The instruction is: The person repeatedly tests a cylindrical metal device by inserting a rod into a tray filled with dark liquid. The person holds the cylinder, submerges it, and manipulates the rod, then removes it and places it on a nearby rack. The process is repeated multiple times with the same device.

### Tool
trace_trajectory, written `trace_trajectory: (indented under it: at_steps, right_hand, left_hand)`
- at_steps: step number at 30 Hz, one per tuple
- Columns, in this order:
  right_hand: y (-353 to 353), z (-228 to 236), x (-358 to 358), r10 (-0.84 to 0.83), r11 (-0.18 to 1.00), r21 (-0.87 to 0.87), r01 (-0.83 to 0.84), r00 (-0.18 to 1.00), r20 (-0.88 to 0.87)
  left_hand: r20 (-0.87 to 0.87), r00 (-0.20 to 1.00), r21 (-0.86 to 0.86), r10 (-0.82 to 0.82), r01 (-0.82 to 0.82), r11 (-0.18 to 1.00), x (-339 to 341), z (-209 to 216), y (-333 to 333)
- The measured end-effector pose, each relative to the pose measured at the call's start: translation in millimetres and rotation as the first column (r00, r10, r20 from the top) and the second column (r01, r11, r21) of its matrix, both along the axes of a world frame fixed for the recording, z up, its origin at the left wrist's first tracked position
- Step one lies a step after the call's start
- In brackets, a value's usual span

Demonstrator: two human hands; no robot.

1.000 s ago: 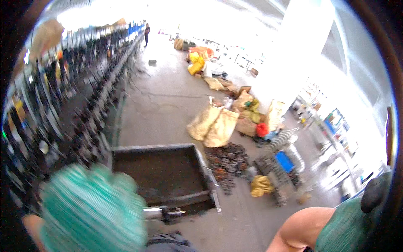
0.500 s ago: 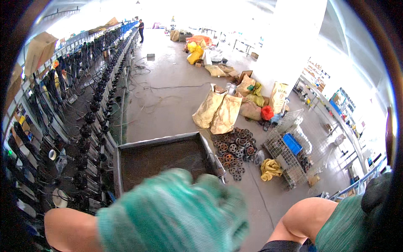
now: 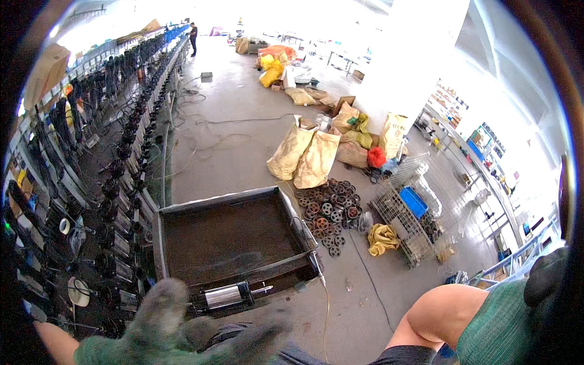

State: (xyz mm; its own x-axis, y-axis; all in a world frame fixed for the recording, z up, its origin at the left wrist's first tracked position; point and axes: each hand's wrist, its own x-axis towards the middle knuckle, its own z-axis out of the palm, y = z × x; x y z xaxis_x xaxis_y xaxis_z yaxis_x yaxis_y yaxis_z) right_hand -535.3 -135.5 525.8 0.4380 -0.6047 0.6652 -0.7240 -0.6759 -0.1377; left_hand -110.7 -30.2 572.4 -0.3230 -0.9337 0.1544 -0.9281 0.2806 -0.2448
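My left hand [image 3: 182, 331], in a green knitted glove with dark fingers, is low at the left, smeared by motion. Its fingers are apart, and I see nothing between them. Just beyond it stands a shallow metal tray-like box [image 3: 159, 240] with a dark, flat inside. A shiny metal cylinder [image 3: 228, 295] in a dark mount lies along the box's near side, close to the fingertips. At the right edge my right hand [image 3: 508, 319], also in a green glove, is raised on a bent arm. Its fingers are lost in a dark patch, so any grip is hidden.
A long machine row with black spools [image 3: 125, 176] runs along the left. Dark wheels [image 3: 331, 207] lie in a heap right of the box, near tan sacks [image 3: 316, 159], a yellow cloth [image 3: 382, 239] and a wire cage [image 3: 404, 225]. Cables cross the floor. A person [image 3: 193, 39] stands far back.
My left hand has dropped down and left from in front of the box, and its fingers have spread. The box's near side and the cylinder now show. My right arm stays about the same.
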Motion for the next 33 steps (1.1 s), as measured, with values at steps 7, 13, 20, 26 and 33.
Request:
trace_trajectory:
  at_steps: [7, 13, 20, 26, 33]
  right_hand:
    - [-6.7, -0.6, 6.9, -0.02, 1.0, -0.002, 0.02, 1.0, -0.015]
    - [-10.2, -4.5, 15.7, -0.01, 1.0, -0.009, 0.009, 1.0, -0.016]
    - [-18.5, -5.7, 28.7, 0.004, 1.0, -0.013, -0.004, 1.0, -0.021]
    - [-12.8, -8.0, 27.7, -0.02, 1.0, -0.004, 0.02, 0.999, -0.041]
    - [-13.8, -8.3, 18.6, -0.03, 0.999, 0.014, 0.031, 0.997, -0.073]
  left_hand:
    - [-0.031, 0.999, -0.024, -0.018, 0.017, 1.0, 9.7, -13.4, -9.0]
    - [-0.018, 0.999, -0.052, -0.048, 0.047, 0.998, 15.3, -7.1, -0.3]
    - [-0.014, 1.0, -0.036, -0.007, 0.006, 0.999, 32.9, -13.2, 3.6]
    - [-0.011, 1.0, -0.036, 0.025, -0.026, 0.999, 42.7, -29.0, 3.8]
    - [-0.025, 0.986, -0.071, 0.165, -0.166, 0.983, 56.8, -64.1, 13.8]
